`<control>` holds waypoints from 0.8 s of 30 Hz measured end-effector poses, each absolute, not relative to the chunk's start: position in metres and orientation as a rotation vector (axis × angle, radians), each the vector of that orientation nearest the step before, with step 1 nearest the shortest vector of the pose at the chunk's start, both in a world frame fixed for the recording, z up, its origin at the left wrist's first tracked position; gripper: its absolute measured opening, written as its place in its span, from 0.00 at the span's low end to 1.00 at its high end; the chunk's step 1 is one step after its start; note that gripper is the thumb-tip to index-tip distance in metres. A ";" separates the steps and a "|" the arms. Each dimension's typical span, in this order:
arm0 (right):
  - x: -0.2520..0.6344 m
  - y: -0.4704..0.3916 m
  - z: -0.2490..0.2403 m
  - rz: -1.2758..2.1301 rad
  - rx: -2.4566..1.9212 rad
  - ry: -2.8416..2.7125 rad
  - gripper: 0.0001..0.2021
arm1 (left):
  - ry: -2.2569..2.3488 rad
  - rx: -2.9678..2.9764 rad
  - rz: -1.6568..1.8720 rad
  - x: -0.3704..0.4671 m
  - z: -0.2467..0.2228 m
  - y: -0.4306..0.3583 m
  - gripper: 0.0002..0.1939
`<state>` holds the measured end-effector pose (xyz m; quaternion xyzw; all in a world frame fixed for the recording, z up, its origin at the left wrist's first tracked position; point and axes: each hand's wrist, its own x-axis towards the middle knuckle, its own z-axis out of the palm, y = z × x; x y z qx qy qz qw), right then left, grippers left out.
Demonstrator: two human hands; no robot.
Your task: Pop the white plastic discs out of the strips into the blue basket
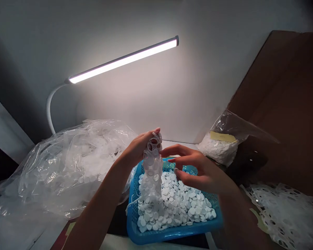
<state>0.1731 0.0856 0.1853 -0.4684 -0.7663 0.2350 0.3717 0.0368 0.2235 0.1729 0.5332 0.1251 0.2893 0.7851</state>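
My left hand (143,146) is closed around the top of a translucent white sheet with round holes (152,177), which hangs down in a bent strip. Some of its circles look filled and others are open. The strip's lower end reaches the small white discs (177,201) heaped in a blue plastic basket (146,238). Just right of the strip is my right hand (195,170), fingers apart and curved, with its index fingertip at the strip's edge. Whether that fingertip touches it, I cannot tell.
A large clear plastic bag (75,163) of white pieces fills the left. At the back right stands a smaller bag (219,149) with a yellow label. Perforated sheets (287,215) lie at right, near a cardboard box (289,104). A lit lamp (125,60) hangs above.
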 end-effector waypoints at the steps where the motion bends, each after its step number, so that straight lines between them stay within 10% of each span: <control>1: 0.173 0.087 0.183 0.561 -1.290 -2.002 0.08 | 0.272 1.154 0.633 0.036 0.174 0.224 0.14; 16: 0.154 0.106 0.125 0.830 -2.061 -2.429 0.25 | 0.470 1.678 0.882 0.016 0.191 0.209 0.20; 24: 0.116 0.106 0.108 0.553 -2.206 -2.522 0.16 | 0.313 2.060 0.720 0.010 0.193 0.199 0.22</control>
